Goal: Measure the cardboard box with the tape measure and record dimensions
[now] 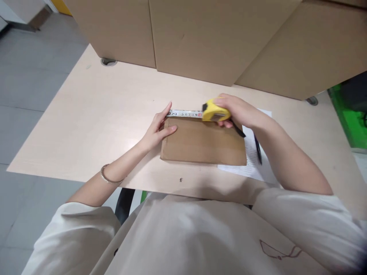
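A flat brown cardboard box lies in front of me on the light wooden table. My left hand grips its far left corner, thumb on the top face and the other fingers at the edge, one beside the end of the blade. In my right hand is a yellow tape measure with a black strap hanging down. Its white blade is partly drawn out along the box's far edge, numbers facing up. My right fingers wrap round the case, some hidden beneath it.
Under the box's right side lies a printed sheet of paper, with a dark pen on it. Large cardboard panels stand along the table's back. Cable holes pierce the tabletop near them.
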